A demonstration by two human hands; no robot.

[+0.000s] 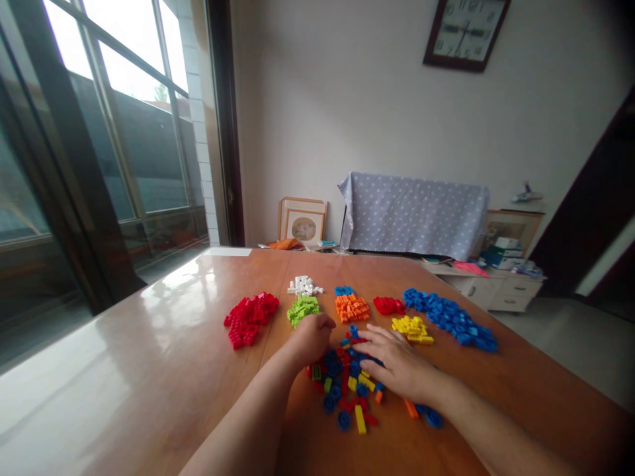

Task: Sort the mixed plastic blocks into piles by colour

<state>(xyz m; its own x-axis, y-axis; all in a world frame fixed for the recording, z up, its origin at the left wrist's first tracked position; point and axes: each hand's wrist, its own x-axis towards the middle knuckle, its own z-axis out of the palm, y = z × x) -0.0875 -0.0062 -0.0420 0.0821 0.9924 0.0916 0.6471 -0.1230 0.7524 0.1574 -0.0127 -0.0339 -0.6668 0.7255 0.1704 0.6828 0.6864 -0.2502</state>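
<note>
A mixed pile of toy building bricks (346, 381) in blue, red, yellow, green and orange lies on the table in front of me. At the pile's upper left is my left hand (311, 340), its fingers curled in; whatever they hold, if anything, is hidden. Close to that hand sits a heap of lime green bricks (302, 308). My right hand (397, 362) reaches over the right side of the pile, palm down, fingers apart, covering some bricks. Just beyond it are yellow bricks (413, 328). A yellow brick (360, 420) and a blue round piece (344, 420) lie at the near edge.
Sorted heaps stand farther out on the wooden table (163, 370): red bricks (251, 318) at left, white bricks (304, 285), orange bricks (352, 307), a small red heap (388, 305) and blue bricks (451, 318) at right. Behind are a cloth-covered object (414, 211) and a cabinet (510, 291).
</note>
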